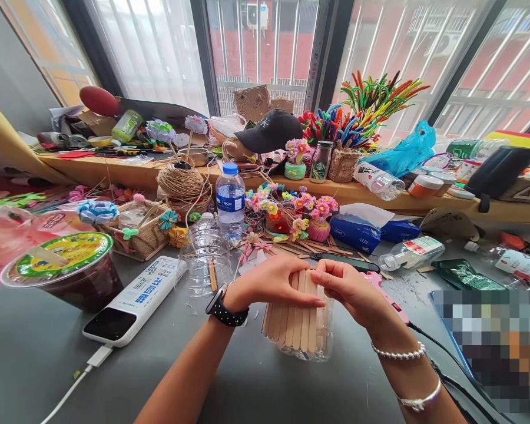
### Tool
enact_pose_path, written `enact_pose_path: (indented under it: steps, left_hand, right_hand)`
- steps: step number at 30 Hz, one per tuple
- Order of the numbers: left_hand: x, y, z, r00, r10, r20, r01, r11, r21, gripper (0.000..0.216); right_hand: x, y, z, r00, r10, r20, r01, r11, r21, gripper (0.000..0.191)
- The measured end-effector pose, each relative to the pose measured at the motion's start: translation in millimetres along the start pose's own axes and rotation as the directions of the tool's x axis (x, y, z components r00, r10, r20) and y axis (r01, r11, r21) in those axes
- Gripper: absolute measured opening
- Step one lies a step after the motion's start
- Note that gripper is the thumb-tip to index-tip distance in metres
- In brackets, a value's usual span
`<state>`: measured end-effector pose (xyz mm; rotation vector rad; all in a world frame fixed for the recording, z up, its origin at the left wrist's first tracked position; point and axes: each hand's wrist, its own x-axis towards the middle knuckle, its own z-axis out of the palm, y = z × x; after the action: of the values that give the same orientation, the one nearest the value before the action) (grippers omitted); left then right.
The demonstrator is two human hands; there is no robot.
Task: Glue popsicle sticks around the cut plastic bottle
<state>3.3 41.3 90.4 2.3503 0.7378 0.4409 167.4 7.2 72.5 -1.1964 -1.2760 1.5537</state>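
Observation:
Between my hands stands a clear plastic bottle base (313, 355) with wooden craft sticks (294, 330) set upright side by side over its near face. My left hand (269, 285) is closed round the top of it, its thumb lying across the sticks. At the upper right, my right hand (347, 288) pinches a craft stick (320, 324) near its top end; the fingertips partly hide it. The right side of the plastic is bare. A pink glue gun (382, 288) lies behind my right wrist, its black cable running to the right.
Left are a sealed drink cup (66, 271) and a white power bank (132, 303) on a cable. A ribbed clear bottle (207, 253), a water bottle (230, 200) and loose craft sticks (291, 246) lie beyond my hands. A pixelated screen (499, 347) is at right.

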Motion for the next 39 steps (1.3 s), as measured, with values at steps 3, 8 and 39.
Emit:
enact_pose_path:
  steps: [3,8,39]
  left_hand:
    - [0.0,-0.3,-0.2,1.0,0.001,-0.002,-0.001,1.0,0.005,0.039]
    - [-0.1,-0.9,-0.6,1.0,0.011,0.003,-0.011,1.0,-0.003,0.038]
    - [-1.3,2.2,-3.5,1.0,0.008,0.03,-0.008,1.0,0.007,0.035]
  right_hand:
    - [0.2,0.9,0.6,1.0,-0.003,-0.005,0.003,1.0,-0.008,0.039]
    - [0.1,1.6,0.5,1.0,-0.012,-0.003,0.012,1.0,-0.013,0.036]
    - [-2.9,0.1,-9.0,0.999,-0.029,0.033,0.03,0.999,-0.031,0.03]
